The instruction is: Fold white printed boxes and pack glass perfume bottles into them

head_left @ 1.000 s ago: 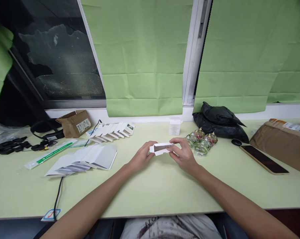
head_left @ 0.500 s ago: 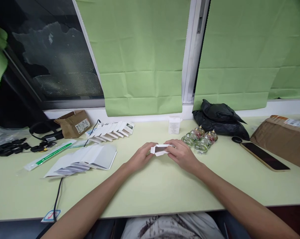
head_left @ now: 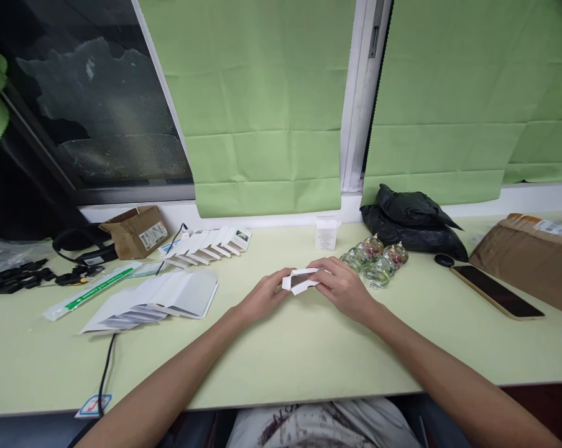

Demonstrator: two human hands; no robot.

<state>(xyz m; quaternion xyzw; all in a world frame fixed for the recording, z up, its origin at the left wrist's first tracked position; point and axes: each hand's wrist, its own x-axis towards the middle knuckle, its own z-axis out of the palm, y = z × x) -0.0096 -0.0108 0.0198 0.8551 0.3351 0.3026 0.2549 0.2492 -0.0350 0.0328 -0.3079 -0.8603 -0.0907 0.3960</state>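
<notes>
Between my two hands is a small white cardboard box (head_left: 302, 288), its near end open and its flaps sticking out. My left hand (head_left: 265, 295) grips the box's left side, fingers closed along it. On the other side, my right hand (head_left: 342, 285) holds the right edge, with fingertips at the top flap and opening. Inside the box I see only shadow. Beyond the hands a closed white box (head_left: 326, 234) with printed text stands upright. Right of it lie clear-wrapped round ornaments (head_left: 377, 260) in green, red and gold.
Flattened white cartons (head_left: 169, 295) lie left, with a row of white boxes (head_left: 211, 246) behind. A brown carton (head_left: 138, 233), black cable (head_left: 107, 367) and green-white strip (head_left: 97, 289) are also left. Right are black bags (head_left: 411, 224), a phone (head_left: 495, 292) and a brown parcel (head_left: 533, 261).
The box's open end has widened from a flat slot to a taller, skewed opening, and the box has tilted slightly. Both hands stay in nearly the same place.
</notes>
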